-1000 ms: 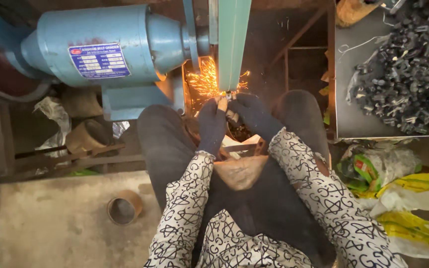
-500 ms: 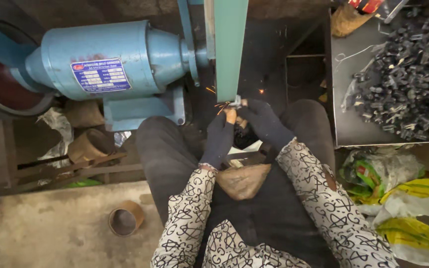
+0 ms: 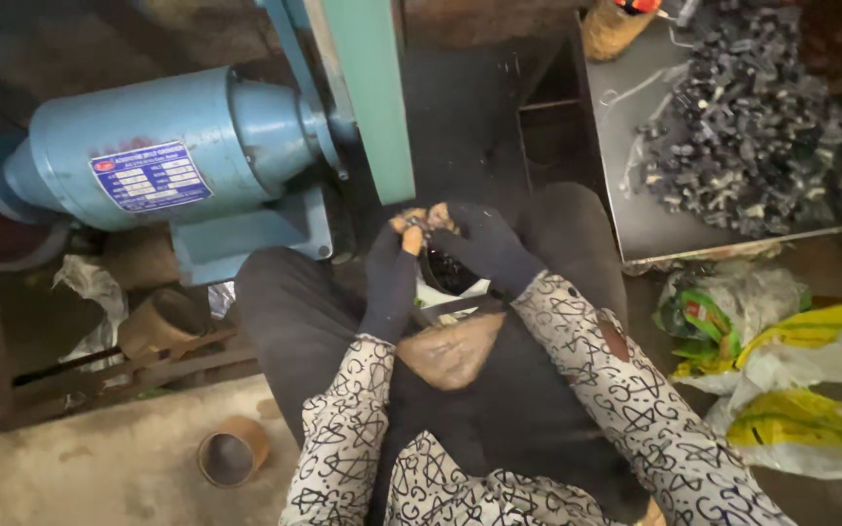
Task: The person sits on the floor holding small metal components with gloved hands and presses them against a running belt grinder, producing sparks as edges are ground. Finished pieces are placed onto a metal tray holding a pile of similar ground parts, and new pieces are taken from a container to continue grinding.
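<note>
Dim workshop floor, cluttered: blue motor housing [image 3: 182,170] left, green sanding belt [image 3: 372,97] running down the middle, metal tray [image 3: 635,209] of dark small parts [image 3: 747,136] upper right, crumpled plastic bags [image 3: 782,370] lower right, a short cardboard tube [image 3: 231,453] on the slab lower left.

Change: a second ago sparks flew at the belt; half a second ago only a few; now none. The workpiece is off the belt, pulled back toward the lap.

Left hand [image 3: 392,278] and right hand [image 3: 484,248], both in dark gloves with worn fingertips, meet just below the belt's lower end. Fingers are curled closed around a small metal piece [image 3: 419,222], pinched between both hands; its shape is too small to tell. Grinding contact is broken, and the piece looks up for checking or turning.
</note>
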